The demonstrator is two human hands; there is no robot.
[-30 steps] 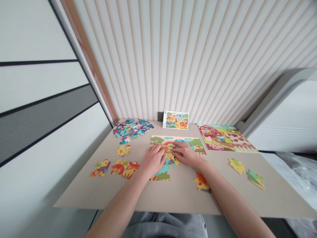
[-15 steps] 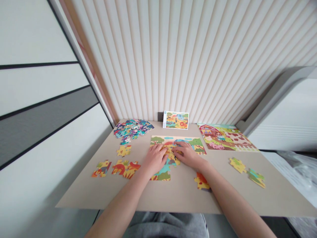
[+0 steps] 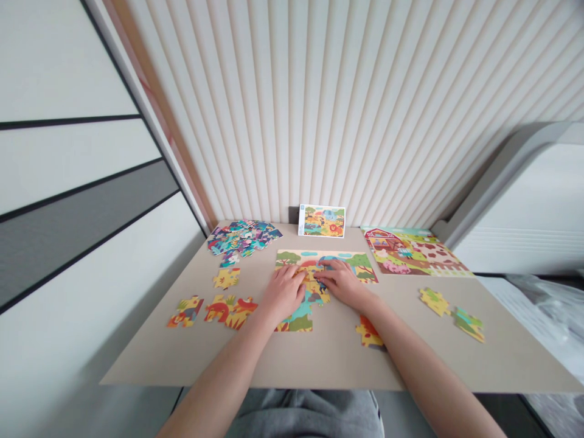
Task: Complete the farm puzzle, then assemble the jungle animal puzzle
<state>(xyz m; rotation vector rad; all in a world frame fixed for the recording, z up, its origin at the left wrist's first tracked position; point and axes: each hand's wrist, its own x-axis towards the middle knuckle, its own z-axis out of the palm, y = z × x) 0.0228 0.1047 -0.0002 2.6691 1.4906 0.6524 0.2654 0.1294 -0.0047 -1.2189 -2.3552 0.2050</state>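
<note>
A partly joined jigsaw puzzle [image 3: 301, 321] lies in the middle of the table, showing trees, a pond and animals. My left hand [image 3: 285, 294] rests on its left side with the fingers stretched out over the pieces. On its right side lies my right hand [image 3: 343, 283], fingers also extended and touching the pieces near the blue elephant. The two hands cover part of the picture between them. An orange and yellow puzzle piece [image 3: 368, 334] is partly hidden under my right forearm.
Loose pieces [image 3: 230, 311] lie to the left, with a heap of purple and teal pieces [image 3: 244, 237] behind. A picture card [image 3: 322, 221] leans on the back wall. A farm puzzle [image 3: 413, 252] is at back right, two pieces [image 3: 435, 302] in front of it.
The view has shifted very slightly. Both hands stay in almost the same place on the puzzle, and the pieces show no clear movement.
</note>
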